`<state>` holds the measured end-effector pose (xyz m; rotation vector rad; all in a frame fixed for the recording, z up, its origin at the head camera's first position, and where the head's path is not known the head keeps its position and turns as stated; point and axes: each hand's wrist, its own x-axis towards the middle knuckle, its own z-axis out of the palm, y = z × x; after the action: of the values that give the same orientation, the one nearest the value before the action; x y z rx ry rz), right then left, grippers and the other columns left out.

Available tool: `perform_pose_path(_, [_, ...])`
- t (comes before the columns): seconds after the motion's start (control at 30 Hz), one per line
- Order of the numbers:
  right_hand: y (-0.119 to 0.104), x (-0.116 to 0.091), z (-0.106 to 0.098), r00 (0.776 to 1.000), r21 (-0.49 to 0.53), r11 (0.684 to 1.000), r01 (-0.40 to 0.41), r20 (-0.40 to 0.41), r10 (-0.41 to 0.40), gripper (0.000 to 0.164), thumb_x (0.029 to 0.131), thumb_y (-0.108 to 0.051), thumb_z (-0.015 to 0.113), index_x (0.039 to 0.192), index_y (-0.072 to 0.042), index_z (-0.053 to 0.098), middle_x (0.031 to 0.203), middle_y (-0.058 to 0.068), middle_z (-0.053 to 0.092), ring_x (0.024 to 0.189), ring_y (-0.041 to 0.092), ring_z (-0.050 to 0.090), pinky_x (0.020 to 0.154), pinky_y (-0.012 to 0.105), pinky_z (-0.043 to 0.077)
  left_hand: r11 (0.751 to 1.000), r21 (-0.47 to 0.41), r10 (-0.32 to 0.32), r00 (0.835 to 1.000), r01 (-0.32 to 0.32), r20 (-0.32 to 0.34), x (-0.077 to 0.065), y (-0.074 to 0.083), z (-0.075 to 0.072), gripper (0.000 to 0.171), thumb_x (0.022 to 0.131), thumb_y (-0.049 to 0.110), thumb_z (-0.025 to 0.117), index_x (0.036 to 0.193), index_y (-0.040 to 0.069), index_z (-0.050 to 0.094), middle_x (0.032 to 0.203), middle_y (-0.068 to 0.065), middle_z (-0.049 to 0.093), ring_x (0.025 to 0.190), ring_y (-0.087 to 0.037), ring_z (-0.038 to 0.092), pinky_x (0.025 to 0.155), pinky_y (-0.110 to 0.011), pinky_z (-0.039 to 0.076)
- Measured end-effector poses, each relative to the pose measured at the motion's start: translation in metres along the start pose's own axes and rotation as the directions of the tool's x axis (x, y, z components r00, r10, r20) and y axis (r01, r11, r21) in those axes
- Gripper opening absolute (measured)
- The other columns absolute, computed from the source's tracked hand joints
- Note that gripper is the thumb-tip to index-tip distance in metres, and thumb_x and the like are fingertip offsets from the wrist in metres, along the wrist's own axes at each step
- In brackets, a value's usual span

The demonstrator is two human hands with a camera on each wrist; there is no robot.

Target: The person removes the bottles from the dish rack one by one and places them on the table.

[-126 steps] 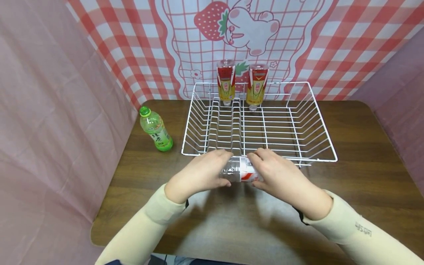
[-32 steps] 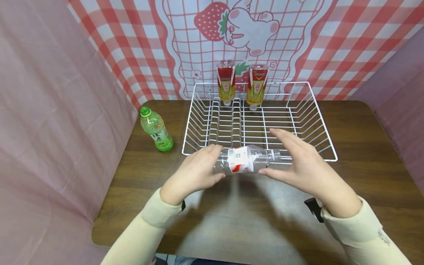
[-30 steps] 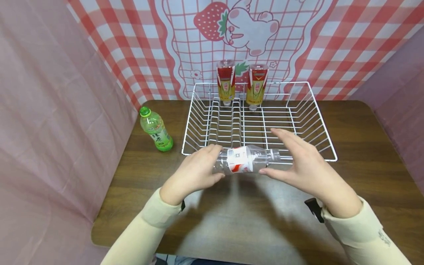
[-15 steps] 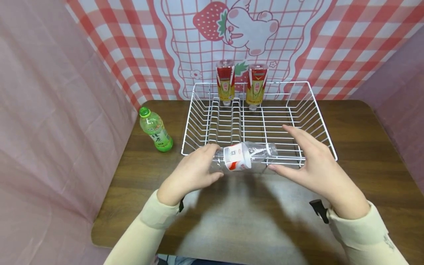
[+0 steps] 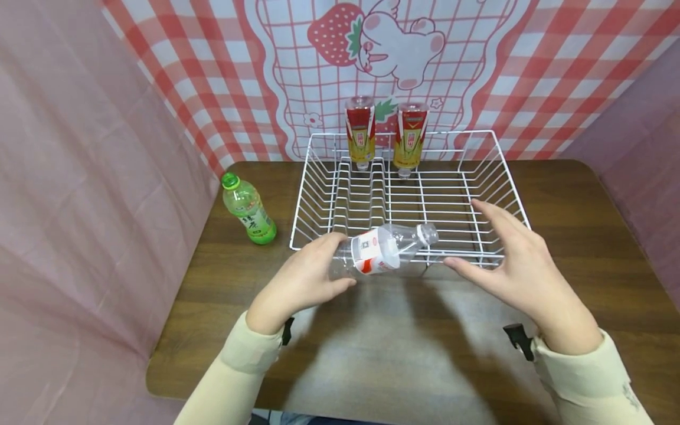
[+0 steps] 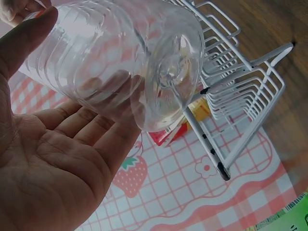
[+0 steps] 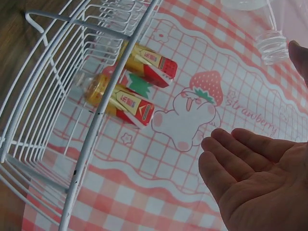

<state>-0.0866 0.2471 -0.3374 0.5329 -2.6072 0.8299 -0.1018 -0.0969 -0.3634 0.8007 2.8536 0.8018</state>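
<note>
A clear plastic bottle (image 5: 374, 251) with a white and red label lies nearly sideways over the front edge of the white wire dish rack, its neck pointing right and slightly up. My left hand (image 5: 303, 280) grips it near the base, thumb on one side and fingers on the other. In the left wrist view the bottle's ridged base (image 6: 175, 72) faces the camera, with the left palm (image 6: 57, 163) beside it. My right hand (image 5: 531, 274) is apart from the neck, fingers spread from the thumb and holding nothing. The right wrist view shows the bottle neck (image 7: 272, 45) near the right thumb.
Inside the dish rack (image 5: 446, 206), two bottles with red and yellow labels, a left one (image 5: 361, 133) and a right one (image 5: 410, 139), stand neck-down at the back. A green tea bottle (image 5: 249, 209) stands upright left of the rack on the wooden table (image 5: 223, 330). A checked cloth (image 5: 212, 71) hangs behind.
Both hands were on the bottle at first; the right hand has let go and moved right, away from the neck. The bottle has shifted slightly left and its neck has tilted up.
</note>
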Motion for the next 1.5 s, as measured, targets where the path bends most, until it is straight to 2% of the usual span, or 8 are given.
perform_pose_path(0.27, [0.008,-0.001,0.001,0.999,-0.001,1.0,0.004,-0.033,-0.004,0.1,0.064,-0.034,0.096,0.149,-0.009,0.051,0.139,0.019,0.057,0.123,0.043,0.054,0.098,0.061,0.044,0.996,-0.082,0.037,0.999,-0.039,-0.035,-0.003,-0.01,-0.001,0.065,0.079,0.025,0.088,0.13,0.001,0.056,0.123,-0.012,0.063,0.109,-0.026,0.062,0.095,-0.04,0.052])
perform_pose_path(0.43, [0.014,-0.003,-0.001,0.999,-0.015,1.0,-0.016,-0.043,0.015,0.1,0.064,-0.033,0.095,0.15,-0.009,0.05,0.14,0.018,0.057,0.123,0.041,0.054,0.094,0.064,0.044,0.992,-0.117,0.036,0.999,-0.04,-0.038,-0.005,-0.014,-0.002,0.064,0.079,0.024,0.089,0.128,0.002,0.056,0.12,-0.01,0.063,0.105,-0.022,0.061,0.094,-0.038,0.051])
perform_pose_path(0.67, [0.019,-0.006,-0.003,0.998,-0.022,0.998,-0.062,-0.034,0.061,0.099,0.066,-0.033,0.094,0.15,-0.008,0.049,0.142,0.019,0.055,0.124,0.043,0.053,0.096,0.066,0.042,0.988,-0.15,0.04,0.998,-0.048,-0.058,-0.008,-0.019,-0.003,0.061,0.075,0.021,0.089,0.123,0.001,0.056,0.114,-0.008,0.062,0.1,-0.023,0.06,0.089,-0.038,0.052])
perform_pose_path(0.9, [0.021,-0.008,-0.003,0.995,-0.023,0.996,-0.092,-0.03,0.091,0.097,0.068,-0.035,0.094,0.15,-0.009,0.049,0.141,0.019,0.056,0.123,0.044,0.053,0.094,0.067,0.042,0.985,-0.172,0.021,0.999,-0.029,-0.05,-0.011,-0.021,-0.004,0.061,0.076,0.021,0.089,0.124,0.003,0.055,0.112,-0.006,0.063,0.095,-0.02,0.06,0.083,-0.036,0.053])
perform_pose_path(1.1, [0.024,-0.009,-0.003,0.995,-0.035,0.994,-0.1,-0.033,0.098,0.096,0.069,-0.036,0.093,0.15,-0.008,0.05,0.141,0.02,0.055,0.125,0.045,0.052,0.096,0.066,0.041,0.983,-0.183,0.021,0.999,-0.029,-0.045,-0.012,-0.024,-0.004,0.063,0.076,0.02,0.09,0.126,0.004,0.055,0.113,-0.004,0.063,0.097,-0.018,0.06,0.086,-0.036,0.053])
perform_pose_path(1.33, [0.023,-0.008,-0.004,0.993,-0.037,0.993,-0.115,-0.023,0.114,0.096,0.07,-0.036,0.093,0.15,-0.007,0.049,0.142,0.022,0.054,0.126,0.046,0.051,0.096,0.068,0.041,0.986,-0.162,0.039,0.998,-0.046,-0.041,-0.015,-0.027,-0.004,0.068,0.078,0.022,0.089,0.133,0.003,0.055,0.121,-0.008,0.062,0.107,-0.025,0.061,0.092,-0.039,0.052])
perform_pose_path(1.5, [0.023,-0.007,-0.005,0.993,-0.044,0.992,-0.115,-0.033,0.113,0.095,0.07,-0.036,0.093,0.15,-0.007,0.049,0.141,0.022,0.055,0.126,0.045,0.051,0.095,0.068,0.041,0.986,-0.165,0.025,0.999,-0.032,-0.04,-0.017,-0.03,-0.004,0.066,0.078,0.023,0.09,0.132,0.006,0.057,0.12,-0.005,0.062,0.106,-0.018,0.059,0.092,-0.037,0.051])
